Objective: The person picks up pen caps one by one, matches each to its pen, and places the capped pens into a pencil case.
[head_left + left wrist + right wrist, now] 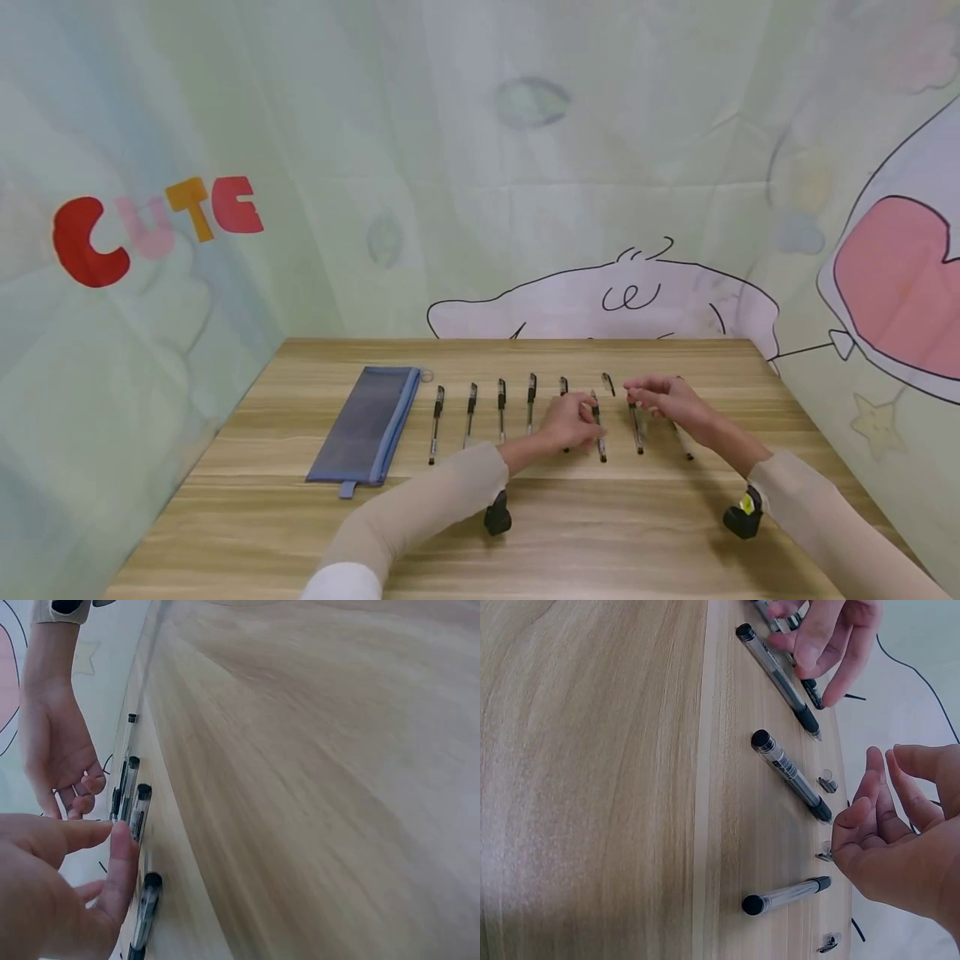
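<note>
Clear plastic and black: see the pens (436, 423) in a row across the head view's lower centre, partly under the left hand (572, 422) with thumb and fingers apart and the right hand (675, 402) loosely bent around nothing visible. Judge the step as working caps (826, 781) on or off along the row, next needing a pinch on one. In the right wrist view, count three lying loose, only one plain in the head view.
</note>
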`<state>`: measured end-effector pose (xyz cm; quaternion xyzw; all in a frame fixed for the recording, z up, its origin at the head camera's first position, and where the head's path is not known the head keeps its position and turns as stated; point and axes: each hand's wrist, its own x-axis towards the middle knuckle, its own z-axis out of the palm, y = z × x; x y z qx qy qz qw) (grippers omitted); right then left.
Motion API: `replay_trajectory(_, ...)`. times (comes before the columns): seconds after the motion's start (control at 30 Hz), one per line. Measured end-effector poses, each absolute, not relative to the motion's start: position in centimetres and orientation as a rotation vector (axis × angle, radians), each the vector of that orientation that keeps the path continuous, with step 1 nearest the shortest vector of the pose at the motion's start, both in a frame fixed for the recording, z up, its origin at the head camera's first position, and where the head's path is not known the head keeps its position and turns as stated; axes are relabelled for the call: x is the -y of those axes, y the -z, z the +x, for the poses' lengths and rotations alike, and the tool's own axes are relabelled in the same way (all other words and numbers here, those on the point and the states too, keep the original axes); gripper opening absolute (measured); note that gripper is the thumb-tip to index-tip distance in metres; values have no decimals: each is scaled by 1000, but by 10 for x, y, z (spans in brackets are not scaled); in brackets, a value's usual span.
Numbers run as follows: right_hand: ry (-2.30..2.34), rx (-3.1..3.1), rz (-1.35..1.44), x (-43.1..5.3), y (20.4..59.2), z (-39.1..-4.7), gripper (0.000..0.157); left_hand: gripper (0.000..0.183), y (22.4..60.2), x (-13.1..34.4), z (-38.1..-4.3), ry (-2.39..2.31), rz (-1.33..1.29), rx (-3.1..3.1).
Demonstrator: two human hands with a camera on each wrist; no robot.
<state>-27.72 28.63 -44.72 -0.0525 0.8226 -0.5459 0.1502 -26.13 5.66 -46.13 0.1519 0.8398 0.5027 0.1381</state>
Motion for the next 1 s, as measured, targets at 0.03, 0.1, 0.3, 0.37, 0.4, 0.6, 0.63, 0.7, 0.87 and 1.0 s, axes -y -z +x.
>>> replay_trajectory(0.03,1568,-2364,-153,-286,447,-277,45,53,462,-59,-261,-1424,442,-2456)
replay_trajectory(0.1,1566,-2369,-155,-287,448,-277,46,56,462,-64,-262,-1375,461,-2506)
replay_trajectory(0.3,1578,-2353,-176,-287,449,-278,45,59,463,-74,-263,-1260,480,-2615)
replay_trajectory(0.37,1577,-2354,-182,-288,449,-278,45,58,462,-77,-263,-1217,473,-2655)
replay_trajectory(0.4,1576,-2359,-186,-288,449,-277,44,59,461,-78,-263,-1195,462,-2673)
replay_trajectory(0.6,1573,-2369,-186,-288,449,-277,45,56,456,-80,-265,-1170,398,-2688)
replay_trajectory(0.63,1572,-2369,-183,-288,449,-277,46,55,456,-81,-266,-1193,372,-2672)
replay_trajectory(0.7,1577,-2362,-183,-288,449,-277,46,55,457,-81,-267,-1244,283,-2626)
replay_trajectory(0.87,1584,-2362,-180,-289,449,-276,45,57,455,-78,-268,-1377,98,-2492)
replay_trajectory(1.0,1587,-2353,-157,-290,449,-275,44,57,448,-71,-263,-1509,59,-2389)
